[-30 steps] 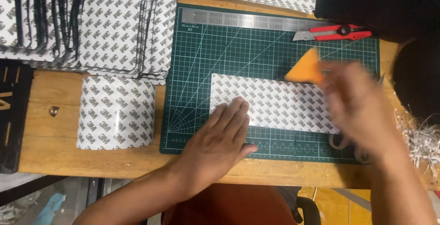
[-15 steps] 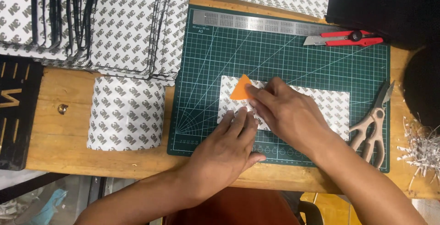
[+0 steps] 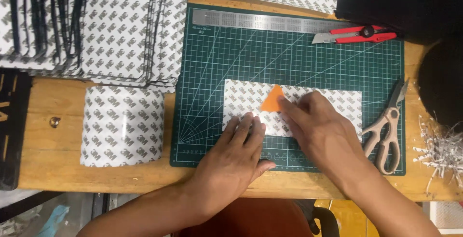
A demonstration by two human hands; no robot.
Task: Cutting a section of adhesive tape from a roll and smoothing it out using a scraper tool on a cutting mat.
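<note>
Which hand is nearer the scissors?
Right. The right hand lies just left of the scissors; the left hand sits farther left, beyond it.

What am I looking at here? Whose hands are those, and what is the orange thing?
The picture comes from a camera worn on a person's head, looking down, so you see that person's own two hands above a wooden table. On it lies a green cutting mat. A white patterned sheet lies on the mat. The left hand presses flat on the sheet. The right hand holds an orange scraper against the sheet. Around them are a metal ruler, a red knife, scissors, a roll of the same patterned stuff, and stacks of sheets at the top left. Paper shreds lie at the right.
</note>
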